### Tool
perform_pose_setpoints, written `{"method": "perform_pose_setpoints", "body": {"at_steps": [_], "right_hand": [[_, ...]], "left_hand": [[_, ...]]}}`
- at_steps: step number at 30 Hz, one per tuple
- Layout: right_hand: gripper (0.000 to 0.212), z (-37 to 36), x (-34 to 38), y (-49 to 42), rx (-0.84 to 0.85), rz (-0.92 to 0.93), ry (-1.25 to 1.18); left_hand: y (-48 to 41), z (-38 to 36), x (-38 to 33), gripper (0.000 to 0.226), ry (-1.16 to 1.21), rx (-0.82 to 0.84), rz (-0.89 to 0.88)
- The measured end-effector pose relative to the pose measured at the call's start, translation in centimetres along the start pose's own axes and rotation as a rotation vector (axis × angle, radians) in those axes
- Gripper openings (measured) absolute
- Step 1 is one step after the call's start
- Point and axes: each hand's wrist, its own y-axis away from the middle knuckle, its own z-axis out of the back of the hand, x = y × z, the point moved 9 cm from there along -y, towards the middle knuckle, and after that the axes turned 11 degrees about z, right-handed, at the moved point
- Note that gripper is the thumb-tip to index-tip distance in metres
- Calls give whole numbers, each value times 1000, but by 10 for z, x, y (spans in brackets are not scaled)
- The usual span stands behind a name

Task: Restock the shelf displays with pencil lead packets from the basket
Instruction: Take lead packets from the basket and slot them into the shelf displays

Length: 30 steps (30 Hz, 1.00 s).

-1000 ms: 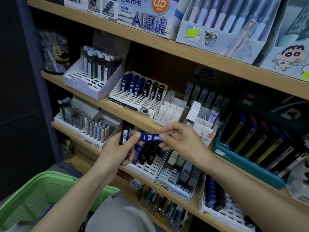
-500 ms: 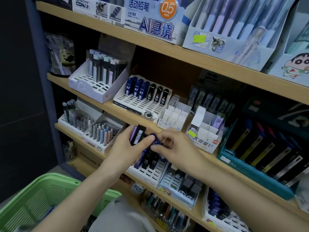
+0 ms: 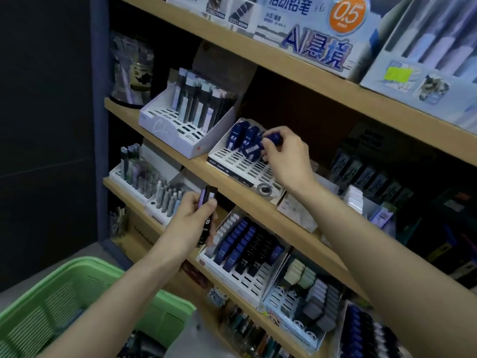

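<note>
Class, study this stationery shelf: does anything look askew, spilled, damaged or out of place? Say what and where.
Nothing looks spilled or damaged. One blue packet, pinched by the right hand, sits tilted over the white slotted tray, unlike the upright blue packets beside it; it is not yet in a slot.

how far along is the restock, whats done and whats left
Done: a few blue packets stand in the back row of the white display. In hand: the right hand pinches another blue packet at that row; the left hand grips spare packets. Left: most of the display's front slots are empty, and what the green basket holds is unclear.
</note>
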Motion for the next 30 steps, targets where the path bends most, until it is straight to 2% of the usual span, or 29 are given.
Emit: {"method": "perform_pose_setpoints", "body": {"at_steps": [4,8,14,18,22,26,30], "right_hand": [[20,-22,5,-21,61,84,180],[24,-34,2,-35,148,92,311],[23,-44,-9,-52,315,-10,272],[29,-44,-12,-59,327,-24,279],[33,-37,-14,-64,244,-26,286],[16,-38,-17,-65,251,-17,263],[10,-41,-12,-68,296,27,303]], "left_hand": [[-3,10,-8,20,17,-15,-27],[-7,20,-10,20,72,-48,-5],[-18,26,-8,15,130,-71,21],[-21,28,-5,14,137,-83,27],[-23,28,-2,15,134,-94,22],[-26,28,0,13,134,-87,17],[-27,28,3,9,138,-83,23]]}}
